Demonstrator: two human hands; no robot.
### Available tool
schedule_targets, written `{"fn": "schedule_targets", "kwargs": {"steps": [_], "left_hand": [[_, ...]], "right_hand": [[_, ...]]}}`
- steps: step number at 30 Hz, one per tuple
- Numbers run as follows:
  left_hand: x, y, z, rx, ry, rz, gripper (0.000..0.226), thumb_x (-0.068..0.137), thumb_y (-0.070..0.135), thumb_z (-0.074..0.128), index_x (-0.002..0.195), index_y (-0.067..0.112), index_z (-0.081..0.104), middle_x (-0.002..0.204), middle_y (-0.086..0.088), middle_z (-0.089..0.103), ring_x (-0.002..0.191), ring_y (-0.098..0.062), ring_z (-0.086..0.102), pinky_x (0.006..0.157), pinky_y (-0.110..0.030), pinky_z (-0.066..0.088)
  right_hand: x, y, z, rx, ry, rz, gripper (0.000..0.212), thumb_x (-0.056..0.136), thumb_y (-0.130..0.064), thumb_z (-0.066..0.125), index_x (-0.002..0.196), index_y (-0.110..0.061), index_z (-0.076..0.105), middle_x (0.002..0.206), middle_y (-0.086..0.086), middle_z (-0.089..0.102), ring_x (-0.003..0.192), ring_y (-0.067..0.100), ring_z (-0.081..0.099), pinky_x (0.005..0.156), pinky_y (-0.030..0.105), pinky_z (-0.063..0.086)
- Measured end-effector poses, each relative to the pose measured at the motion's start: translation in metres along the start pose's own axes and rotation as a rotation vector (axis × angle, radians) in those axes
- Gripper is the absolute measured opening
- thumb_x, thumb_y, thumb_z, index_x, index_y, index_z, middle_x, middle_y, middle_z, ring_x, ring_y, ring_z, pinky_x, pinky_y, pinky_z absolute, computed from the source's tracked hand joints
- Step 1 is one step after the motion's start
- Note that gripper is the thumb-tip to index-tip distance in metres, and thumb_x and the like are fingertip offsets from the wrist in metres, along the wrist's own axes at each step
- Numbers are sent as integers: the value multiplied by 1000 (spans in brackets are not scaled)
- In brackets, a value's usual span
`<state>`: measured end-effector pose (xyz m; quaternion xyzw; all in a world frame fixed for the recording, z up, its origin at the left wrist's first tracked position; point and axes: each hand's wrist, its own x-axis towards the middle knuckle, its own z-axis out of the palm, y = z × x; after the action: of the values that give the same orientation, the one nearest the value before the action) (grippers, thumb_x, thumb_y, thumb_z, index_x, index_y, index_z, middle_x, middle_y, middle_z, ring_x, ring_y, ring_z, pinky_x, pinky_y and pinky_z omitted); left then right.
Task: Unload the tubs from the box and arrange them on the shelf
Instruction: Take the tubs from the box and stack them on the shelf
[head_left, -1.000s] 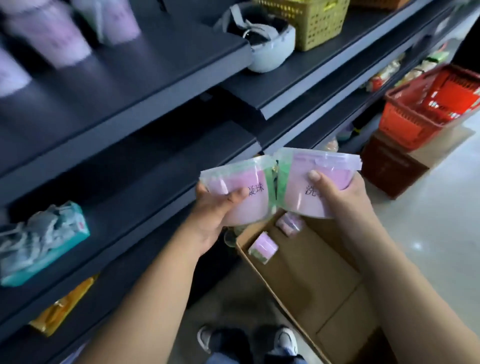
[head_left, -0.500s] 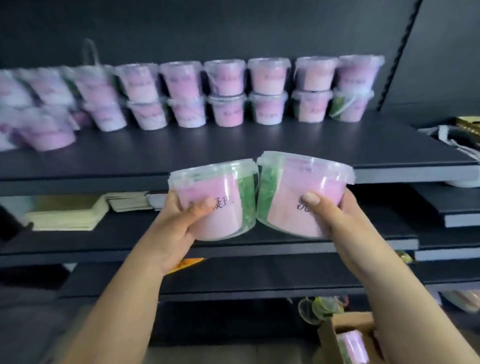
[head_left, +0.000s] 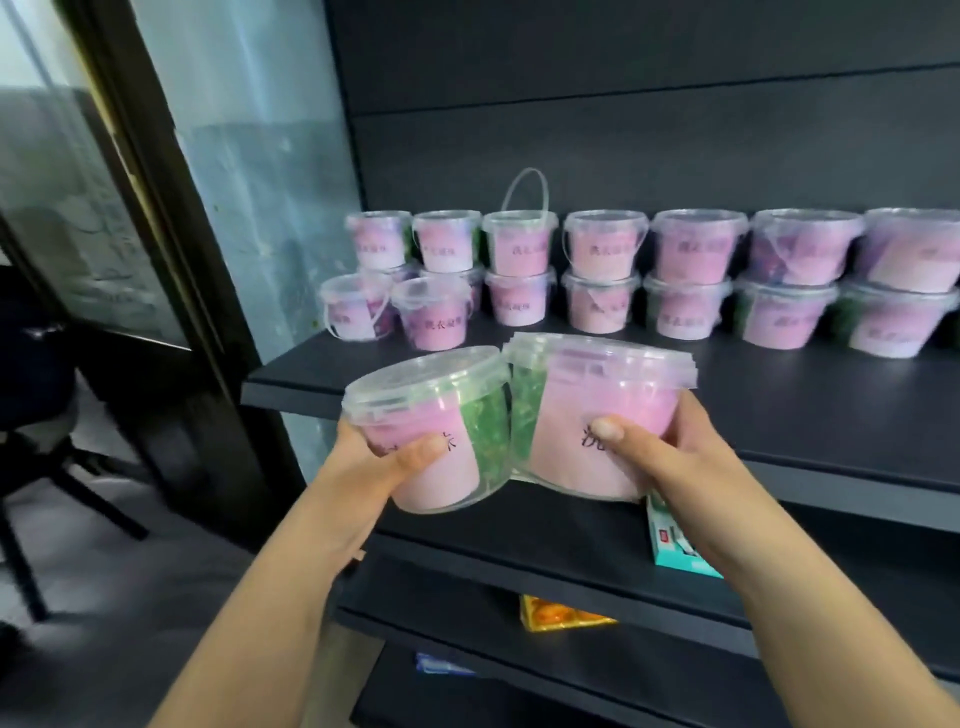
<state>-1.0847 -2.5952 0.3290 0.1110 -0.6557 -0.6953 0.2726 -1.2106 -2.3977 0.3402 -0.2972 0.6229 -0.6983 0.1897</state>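
Note:
My left hand (head_left: 371, 470) grips a clear tub with a pink and green label (head_left: 431, 431), thumb across its front. My right hand (head_left: 670, 457) grips a second pink tub (head_left: 587, 415) the same way. The two tubs touch side by side, held in front of the dark shelf's (head_left: 779, 415) left front edge. On that shelf stand several pink tubs (head_left: 680, 275) stacked two high along the back, and two more (head_left: 431, 312) in front at the left end. The box is out of view.
A teal packet (head_left: 675, 551) lies on the shelf below, an orange packet (head_left: 561, 616) and a blue one (head_left: 441, 665) lower down. A dark door frame (head_left: 156, 218) and a chair (head_left: 41, 431) stand to the left. One stacked tub has its handle (head_left: 524, 189) raised.
The view has swung left and nearer to the shelf's left end. Both hands still hold their tubs together, now raised level with the shelf's front edge. The box has left the view.

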Motion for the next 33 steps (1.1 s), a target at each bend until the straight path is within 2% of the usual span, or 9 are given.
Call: {"fn": "schedule_targets", "kwargs": {"steps": [3,6,9,14,19,23,27,31,33], "left_hand": [[26,3,-24,3,25,37,124,22,49,91,131,18,43,112,3,68,105,-12,64,89,-31,52],[58,6,-47,-10,105,81,122,17,52,89,127,21,44,106,7,69,100,-9,65,87,-33,52],[94,17,-65,49,191,119,117,19,59,86,123,21,50,110,4,68,102,-11,64,89,-33,50],[160,48,-91,140,198,192,86,26,60,85,101,26,61,94,10,73,91,-6,68,79,-24,55],[210,62,-112,165,244,229,91,30,53,85,111,22,57,102,7,69,95,-8,66,85,-34,54],[249,62,-130,214,300,270,107,35,51,80,129,13,46,121,-4,61,109,-18,60,96,-43,48],[294,41,-161,300,366,285,110,35,53,76,132,17,40,123,2,58,110,-17,58,98,-42,47],[330,12,-190,348,254,213,101,47,32,84,134,19,33,120,5,50,113,-17,53,98,-33,43],[341,1,-198,348,172,227,97,45,30,80,130,22,33,121,3,50,106,-10,54,89,-20,44]], "right_hand": [[34,-2,23,-11,-7,-41,75,40,-54,78,105,-34,47,99,-16,64,84,-9,64,64,9,50],[78,-2,41,-30,-39,-87,101,31,-60,80,121,-28,45,110,-13,65,99,1,64,87,26,51],[124,-9,56,-36,-63,-115,102,27,-66,81,116,-30,46,114,-11,64,106,6,62,97,35,47],[203,-28,79,-50,-131,-208,107,25,-67,80,118,-21,53,107,-7,68,97,6,66,77,20,53],[254,-38,96,16,-132,-239,71,46,-27,88,107,-18,52,98,-5,67,80,-2,68,61,10,50],[279,-35,109,13,-45,-312,84,43,-25,81,119,-9,49,99,-4,65,76,-7,66,59,9,50],[304,-13,126,-112,99,-311,102,33,-45,88,124,-19,48,112,-6,65,100,4,63,82,23,54],[323,15,136,-165,191,-186,67,50,-27,81,109,-24,47,99,-12,60,89,-3,57,67,6,51],[328,25,141,-189,187,-129,66,56,-21,80,112,-22,46,99,-12,59,90,-3,56,63,4,50]]}}
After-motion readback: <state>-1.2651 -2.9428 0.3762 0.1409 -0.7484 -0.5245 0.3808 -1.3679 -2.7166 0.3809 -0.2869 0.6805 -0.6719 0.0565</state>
